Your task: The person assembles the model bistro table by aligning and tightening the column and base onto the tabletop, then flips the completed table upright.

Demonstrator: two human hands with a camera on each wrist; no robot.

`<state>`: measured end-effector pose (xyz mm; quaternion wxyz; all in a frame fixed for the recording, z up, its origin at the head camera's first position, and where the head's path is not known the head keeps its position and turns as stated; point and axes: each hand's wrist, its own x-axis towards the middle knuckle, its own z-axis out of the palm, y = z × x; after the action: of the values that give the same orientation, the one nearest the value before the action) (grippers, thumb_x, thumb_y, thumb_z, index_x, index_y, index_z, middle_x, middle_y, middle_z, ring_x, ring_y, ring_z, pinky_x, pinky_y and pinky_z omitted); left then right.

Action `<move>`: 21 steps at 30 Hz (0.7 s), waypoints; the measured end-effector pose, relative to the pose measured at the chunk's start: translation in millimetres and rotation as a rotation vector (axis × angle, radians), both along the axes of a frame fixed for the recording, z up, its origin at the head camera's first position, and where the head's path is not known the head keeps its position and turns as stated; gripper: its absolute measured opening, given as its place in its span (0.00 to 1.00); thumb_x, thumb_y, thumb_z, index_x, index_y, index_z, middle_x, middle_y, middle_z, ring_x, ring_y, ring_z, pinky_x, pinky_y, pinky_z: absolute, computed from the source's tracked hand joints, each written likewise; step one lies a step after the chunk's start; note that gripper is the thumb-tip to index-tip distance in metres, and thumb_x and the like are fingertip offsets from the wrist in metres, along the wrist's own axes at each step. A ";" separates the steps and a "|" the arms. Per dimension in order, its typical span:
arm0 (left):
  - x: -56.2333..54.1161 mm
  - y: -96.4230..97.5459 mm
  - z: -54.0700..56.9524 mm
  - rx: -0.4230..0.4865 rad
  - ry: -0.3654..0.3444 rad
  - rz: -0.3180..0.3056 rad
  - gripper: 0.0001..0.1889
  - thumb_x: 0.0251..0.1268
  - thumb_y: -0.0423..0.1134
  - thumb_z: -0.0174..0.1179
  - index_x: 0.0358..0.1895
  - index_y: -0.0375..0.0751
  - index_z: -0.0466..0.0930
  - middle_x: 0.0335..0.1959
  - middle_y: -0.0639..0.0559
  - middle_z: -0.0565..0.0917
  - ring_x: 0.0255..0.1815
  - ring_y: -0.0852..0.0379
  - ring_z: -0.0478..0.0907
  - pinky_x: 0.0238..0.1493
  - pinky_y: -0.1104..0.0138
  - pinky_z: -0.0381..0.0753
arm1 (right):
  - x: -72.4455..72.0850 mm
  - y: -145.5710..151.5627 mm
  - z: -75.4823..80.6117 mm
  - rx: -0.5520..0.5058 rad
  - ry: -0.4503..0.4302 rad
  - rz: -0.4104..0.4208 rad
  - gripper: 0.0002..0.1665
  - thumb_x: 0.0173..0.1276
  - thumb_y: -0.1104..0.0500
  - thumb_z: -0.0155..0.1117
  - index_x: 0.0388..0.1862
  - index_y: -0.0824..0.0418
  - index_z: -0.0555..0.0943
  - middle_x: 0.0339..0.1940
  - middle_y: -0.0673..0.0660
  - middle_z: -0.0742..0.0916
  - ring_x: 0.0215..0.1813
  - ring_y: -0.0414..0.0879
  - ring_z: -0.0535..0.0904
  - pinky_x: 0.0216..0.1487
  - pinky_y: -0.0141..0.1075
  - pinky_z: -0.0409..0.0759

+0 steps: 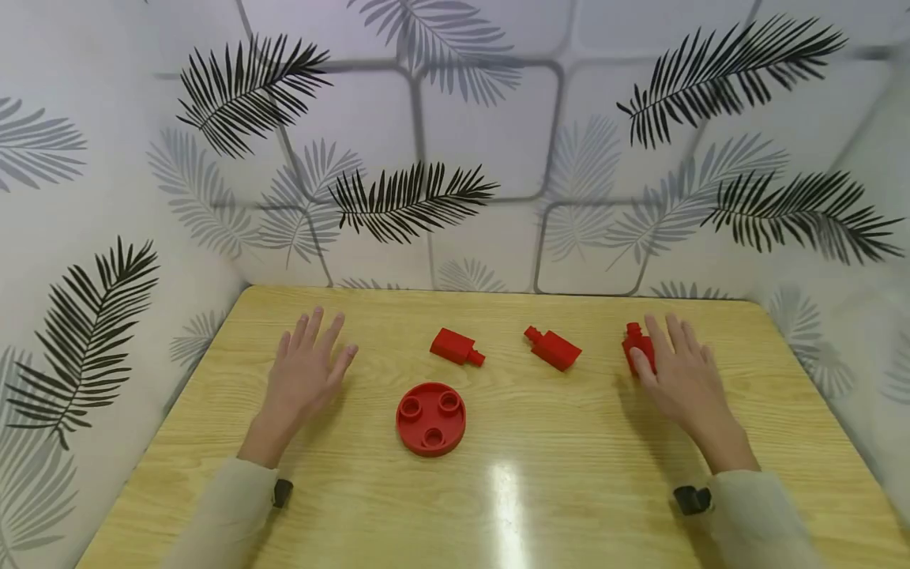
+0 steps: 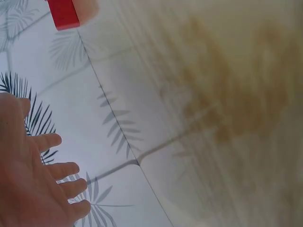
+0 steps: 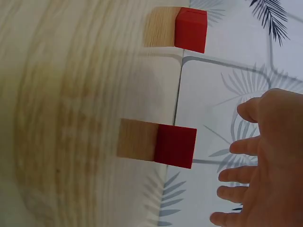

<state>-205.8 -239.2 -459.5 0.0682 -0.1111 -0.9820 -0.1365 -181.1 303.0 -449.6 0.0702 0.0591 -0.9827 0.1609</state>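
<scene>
1. The right hand [image 1: 678, 379] is hovering at the right of the head frame, its fingers extended and parted, gripping nothing. It is partly covering a red, plastic-looking block with a narrow stepped neck [image 1: 637, 348], whose neck is pointing toward the top of the frame; whether skin is touching it, I cannot tell.
2. The left hand [image 1: 302, 375] is hanging at centre left, fingers straight and spread, holding nothing.
3. Two similar red necked blocks are lying on the pale yellow wood-grain table [image 1: 540, 442]: one left of them [image 1: 451, 345] just above frame centre, its neck pointing right, and a middle one [image 1: 558, 351] tilting its neck toward the upper left.
4. A round red disc with three raised ring sockets [image 1: 429, 420] is lying flat below frame centre; no block is standing in it.
5. The step in hand seems to be only beginning: probably picking up the rightmost block.
6. The next move is likely calling for thumb and fingers closing around its body, leaving the neck free.
</scene>
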 end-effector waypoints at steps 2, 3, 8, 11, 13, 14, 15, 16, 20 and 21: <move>2.7 4.6 -2.2 0.021 0.002 -0.020 0.36 0.83 0.61 0.39 0.82 0.43 0.55 0.82 0.33 0.51 0.82 0.32 0.45 0.77 0.34 0.44 | -0.3 1.1 -2.7 -0.058 -0.012 -0.013 0.39 0.84 0.47 0.46 0.81 0.70 0.56 0.77 0.79 0.60 0.75 0.78 0.54 0.69 0.76 0.55; 4.3 7.0 -2.9 0.043 0.001 -0.032 0.35 0.83 0.60 0.40 0.82 0.43 0.56 0.82 0.33 0.53 0.81 0.32 0.47 0.77 0.34 0.46 | -0.4 1.8 -4.2 -0.095 -0.018 -0.021 0.39 0.83 0.47 0.48 0.80 0.71 0.56 0.76 0.79 0.61 0.74 0.78 0.56 0.69 0.76 0.57; 13.4 17.5 -4.3 0.159 -0.037 -0.122 0.34 0.82 0.58 0.47 0.81 0.42 0.60 0.79 0.33 0.59 0.79 0.31 0.54 0.77 0.35 0.51 | -0.9 6.4 -11.3 -0.247 -0.007 -0.069 0.38 0.81 0.49 0.54 0.77 0.74 0.61 0.71 0.79 0.68 0.69 0.77 0.65 0.65 0.73 0.66; 18.8 21.5 -4.7 0.212 -0.084 -0.164 0.35 0.80 0.59 0.50 0.80 0.43 0.61 0.79 0.34 0.60 0.78 0.32 0.56 0.76 0.36 0.55 | -2.5 7.4 -14.5 -0.312 0.010 -0.088 0.38 0.80 0.50 0.58 0.75 0.75 0.64 0.66 0.79 0.73 0.63 0.75 0.72 0.61 0.70 0.73; 21.8 23.9 -4.9 0.258 -0.132 -0.186 0.37 0.78 0.61 0.51 0.80 0.45 0.61 0.80 0.36 0.60 0.79 0.33 0.56 0.75 0.35 0.57 | -4.4 7.3 -16.8 -0.341 0.012 -0.101 0.38 0.79 0.51 0.61 0.74 0.75 0.65 0.63 0.79 0.76 0.58 0.73 0.77 0.58 0.67 0.77; 23.2 25.2 -4.7 0.291 -0.160 -0.197 0.37 0.77 0.61 0.52 0.81 0.45 0.61 0.80 0.37 0.60 0.79 0.33 0.56 0.74 0.35 0.58 | -5.2 7.1 -18.0 -0.351 0.009 -0.109 0.38 0.78 0.51 0.62 0.74 0.76 0.65 0.61 0.79 0.77 0.57 0.73 0.79 0.57 0.66 0.78; 24.6 26.7 -4.5 0.321 -0.186 -0.211 0.37 0.77 0.61 0.54 0.81 0.46 0.61 0.80 0.38 0.60 0.79 0.33 0.56 0.74 0.35 0.59 | -5.9 6.7 -18.8 -0.360 0.003 -0.120 0.38 0.77 0.51 0.63 0.73 0.76 0.65 0.60 0.79 0.78 0.56 0.72 0.80 0.57 0.65 0.79; 25.9 28.4 -4.4 0.346 -0.210 -0.228 0.38 0.76 0.61 0.55 0.81 0.46 0.61 0.80 0.38 0.60 0.79 0.34 0.57 0.73 0.34 0.61 | -6.6 6.3 -19.7 -0.365 -0.005 -0.132 0.39 0.77 0.51 0.63 0.73 0.76 0.66 0.59 0.79 0.79 0.55 0.72 0.81 0.56 0.64 0.80; 28.3 36.3 -4.9 0.421 -0.261 -0.312 0.39 0.70 0.57 0.65 0.78 0.43 0.65 0.76 0.39 0.67 0.76 0.36 0.62 0.72 0.38 0.65 | -7.1 4.4 -21.2 -0.359 -0.031 -0.177 0.40 0.75 0.49 0.66 0.71 0.77 0.67 0.57 0.79 0.81 0.53 0.71 0.83 0.54 0.62 0.82; 28.3 38.4 -5.4 0.428 -0.262 -0.335 0.40 0.68 0.56 0.67 0.78 0.41 0.66 0.74 0.39 0.69 0.74 0.36 0.65 0.71 0.39 0.68 | -7.1 4.0 -21.2 -0.359 -0.037 -0.186 0.41 0.74 0.48 0.67 0.71 0.77 0.67 0.56 0.79 0.81 0.53 0.71 0.83 0.54 0.62 0.82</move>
<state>-177.5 -200.8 -464.8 -0.0607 -0.2361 -0.8993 -0.3631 -188.1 307.0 -470.8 0.0760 -0.0484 -0.9406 0.3274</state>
